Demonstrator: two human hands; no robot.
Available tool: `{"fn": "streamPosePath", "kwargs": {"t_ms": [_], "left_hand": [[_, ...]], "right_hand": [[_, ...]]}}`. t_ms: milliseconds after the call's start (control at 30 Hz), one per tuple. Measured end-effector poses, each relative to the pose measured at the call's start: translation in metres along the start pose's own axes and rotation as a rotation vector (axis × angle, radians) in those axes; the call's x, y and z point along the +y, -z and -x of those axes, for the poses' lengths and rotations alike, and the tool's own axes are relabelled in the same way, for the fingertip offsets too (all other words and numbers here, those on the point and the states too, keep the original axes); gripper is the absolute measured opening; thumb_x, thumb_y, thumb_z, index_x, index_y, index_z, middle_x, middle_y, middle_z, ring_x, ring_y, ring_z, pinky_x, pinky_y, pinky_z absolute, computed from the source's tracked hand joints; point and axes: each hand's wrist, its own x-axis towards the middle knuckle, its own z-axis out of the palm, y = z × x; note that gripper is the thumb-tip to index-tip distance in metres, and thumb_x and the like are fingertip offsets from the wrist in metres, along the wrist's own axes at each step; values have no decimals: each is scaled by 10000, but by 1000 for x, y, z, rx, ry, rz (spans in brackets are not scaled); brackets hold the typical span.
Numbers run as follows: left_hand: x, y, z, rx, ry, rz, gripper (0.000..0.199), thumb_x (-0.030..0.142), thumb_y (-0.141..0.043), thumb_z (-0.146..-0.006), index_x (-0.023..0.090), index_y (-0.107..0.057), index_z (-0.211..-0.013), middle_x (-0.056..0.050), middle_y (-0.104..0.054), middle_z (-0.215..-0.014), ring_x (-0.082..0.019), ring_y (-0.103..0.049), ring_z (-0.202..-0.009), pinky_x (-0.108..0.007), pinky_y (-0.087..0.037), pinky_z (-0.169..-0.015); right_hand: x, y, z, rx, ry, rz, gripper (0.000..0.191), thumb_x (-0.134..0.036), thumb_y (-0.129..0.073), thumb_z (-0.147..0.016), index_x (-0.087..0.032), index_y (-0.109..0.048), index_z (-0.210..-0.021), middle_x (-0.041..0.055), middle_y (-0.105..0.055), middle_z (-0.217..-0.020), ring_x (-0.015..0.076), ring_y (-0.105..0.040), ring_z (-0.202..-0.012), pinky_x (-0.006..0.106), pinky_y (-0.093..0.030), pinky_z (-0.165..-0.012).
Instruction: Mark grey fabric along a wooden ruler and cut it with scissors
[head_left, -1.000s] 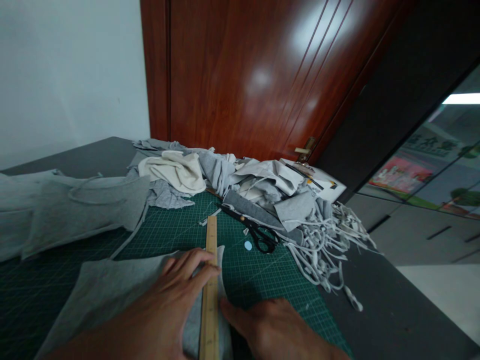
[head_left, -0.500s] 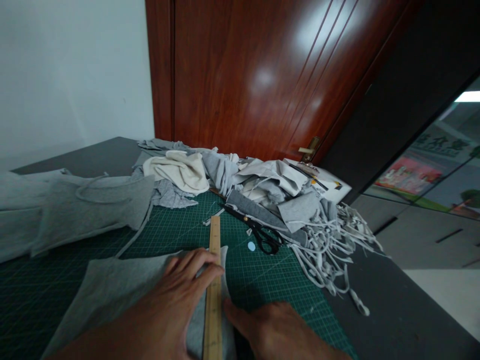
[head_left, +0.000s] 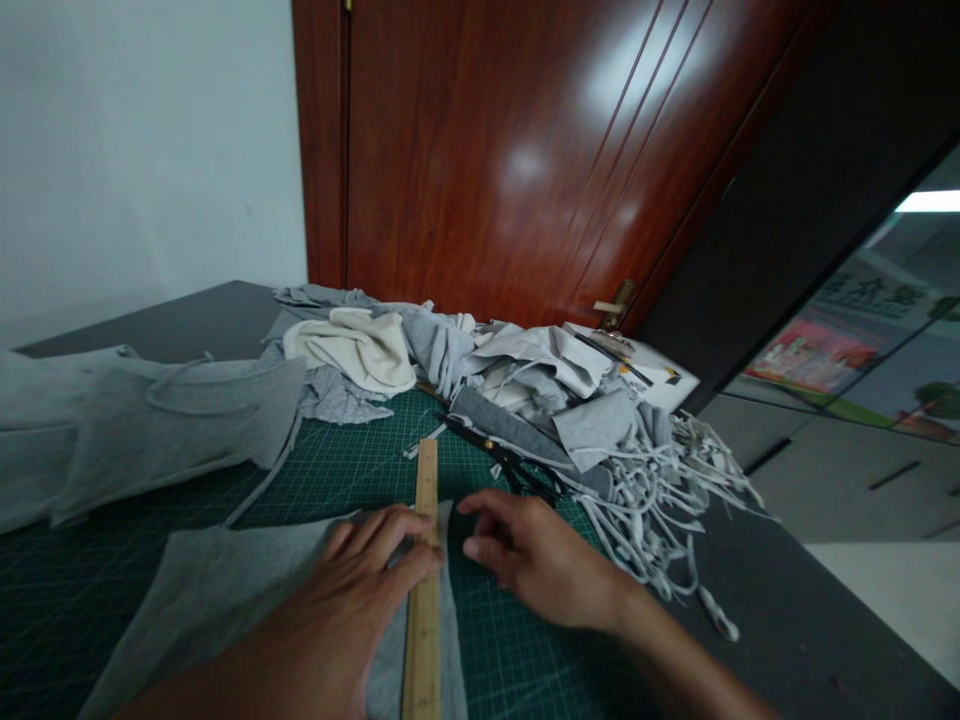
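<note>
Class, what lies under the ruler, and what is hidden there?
Most of the visible ruler lies on grey cloth, seen on either side; its far end is over the mat. The strip directly beneath is covered, so any marks there cannot be seen.

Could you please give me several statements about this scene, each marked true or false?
1. The left hand rests on the ruler. True.
2. The ruler stands upright. False: it lies flat.
3. The scissors lie beyond the right hand. True.
4. The right hand grips the ruler. False: it is apart from the ruler, with nothing visible in it.
5. The ruler's far end reaches past the grey cloth beneath it. True.
6. The scissors are white. False: they look black.
</note>
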Motion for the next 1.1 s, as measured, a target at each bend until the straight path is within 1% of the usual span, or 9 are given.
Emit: {"fn": "streamPosePath", "kwargs": {"t_ms": [133, 267, 400, 500, 633, 700, 867, 1000, 1100], "left_hand": [[-4, -1, 2, -4, -9, -8, 1056, 757, -909, -614, 353, -571, -1528, -105, -543, -1597, -453, -496, -1446, -603, -406, -1230], [-6, -2, 2, -8, -17, -15, 1092, 793, -903, -597, 358, -554, -1536, -100, -548, -1599, -443, -507, -1440, -589, -398, -1241], [-2, -4, 1, 12, -20, -36, 1123, 807, -890, -597, 336, -527, -1550, -119, -543, -1604, -458, -482, -1469, -601, -391, -1245], [1, -5, 1, 26, 1, -58, 1151, 759, -900, -613, 302, -481, -1582, -140, -534, -1609, -467, -492, -1465, -609, -393, -1246], [1, -7, 4, 41, 28, -61, 1228, 758, -910, -585, 282, -436, -1614, -149, -531, -1612, -474, -503, -1460, -605, -393, -1252], [-1, -8, 5, 42, 17, -53, 1217, 802, -890, -585, 285, -457, -1598, -156, -529, -1618, -479, -506, -1457, -615, -398, -1243], [-1, -8, 3, 40, -7, -50, 1215, 819, -898, -554, 277, -495, -1563, -161, -569, -1583, -476, -516, -1443, -631, -371, -1256], [-1, -11, 5, 34, -4, -79, 1246, 814, -887, -582, 273, -439, -1612, -168, -532, -1629, -491, -489, -1480, -651, -351, -1266], [-5, -16, 10, 55, -5, -113, 1287, 821, -872, -594, 258, -385, -1644, -181, -502, -1656, -507, -477, -1491, -663, -348, -1265]], "right_hand": [[3, 0, -31, 39, -42, 31, 324, -175, -670, -1021, -88, -680, -1334, 47, -763, -925, 136, -649, -648, 258, -465, -616], [0, -4, -44, 36, -40, 84, 272, -175, -766, -950, -100, -743, -1210, 55, -779, -889, 168, -678, -731, 261, -464, -652], [-2, -12, -46, 73, -39, 119, 194, -148, -808, -892, -118, -762, -1078, 58, -774, -882, 176, -676, -752, 269, -454, -666], [-2, -16, -47, 99, -38, 139, 91, -130, -815, -872, -143, -753, -937, 42, -749, -852, 177, -657, -758, 276, -438, -676], [-3, -18, -45, 114, -24, 140, 89, -99, -814, -854, -155, -744, -855, 41, -719, -888, 175, -651, -795, 278, -458, -728], [-5, -19, -44, 119, -27, 130, 98, -81, -807, -850, -154, -742, -852, 44, -720, -908, 175, -654, -807, 275, -464, -737], [-6, -20, -44, 104, -78, 85, 201, -90, -783, -873, -139, -731, -1061, 14, -743, -827, 160, -664, -721, 248, -447, -642], [-4, -19, -44, 76, -130, 72, 85, -167, -819, -859, -143, -759, -916, 20, -728, -754, 165, -645, -668, 255, -410, -582], [-4, -20, -44, 66, -135, 45, 72, -148, -813, -843, -155, -750, -808, 1, -695, -708, 156, -622, -650, 255, -399, -578]]}}
